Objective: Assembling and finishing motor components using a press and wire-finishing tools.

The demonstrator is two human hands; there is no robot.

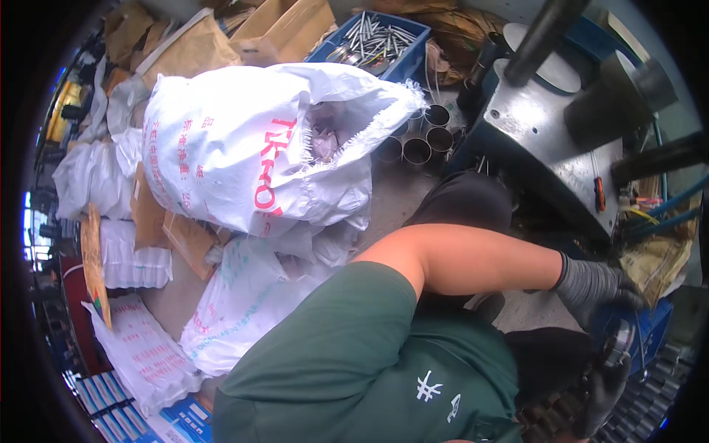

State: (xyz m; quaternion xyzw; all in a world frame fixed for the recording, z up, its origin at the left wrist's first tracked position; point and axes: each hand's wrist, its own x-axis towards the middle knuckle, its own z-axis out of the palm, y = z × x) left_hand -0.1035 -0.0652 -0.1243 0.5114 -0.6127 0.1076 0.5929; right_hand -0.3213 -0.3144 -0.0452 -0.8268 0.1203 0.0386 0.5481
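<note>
At the right edge of the view, my left hand [600, 289] in a grey knit glove reaches across in front of my body. It is beside a blue bin [657, 325]; its fingers are dark and partly hidden, so their grip does not show. Just below it, my right hand [605, 395] in a dark glove is closed on a shiny round metal part [619, 344], with the fingertips at its lower edge. Rows of dark metal cylinders [642, 413] lie below and beside the right hand.
A metal machine table [543, 125] stands at the upper right, carrying a screwdriver [599, 193] with an orange handle. A large open white sack [236, 140] bulges on the left. Metal tubes [416, 150] stand behind my knee, near a blue crate [419, 52] of metal rods.
</note>
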